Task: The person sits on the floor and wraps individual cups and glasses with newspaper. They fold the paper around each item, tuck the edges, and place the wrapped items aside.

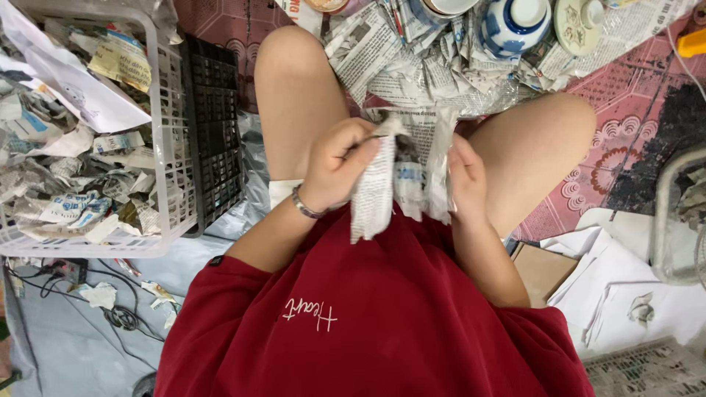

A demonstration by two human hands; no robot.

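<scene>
Both hands, left hand [334,165], right hand [465,180], grip clenched on newspaper bundle [401,173] between them.

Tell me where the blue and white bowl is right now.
The blue and white bowl sits at the top of the head view, right of centre, on crumpled newspaper, beside a pale round lid and beyond the person's knees.

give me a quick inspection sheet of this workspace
surface: patterned red mat on the floor, grey sheet at left
job's things: newspaper bundle held over the lap
clutter: white basket of paper scraps, newspaper pile, blue-white bowl, cardboard box
grippers: left hand and right hand both grip the bundle
cables: black cable on the grey sheet
surroundings: black crate beside the basket
</scene>
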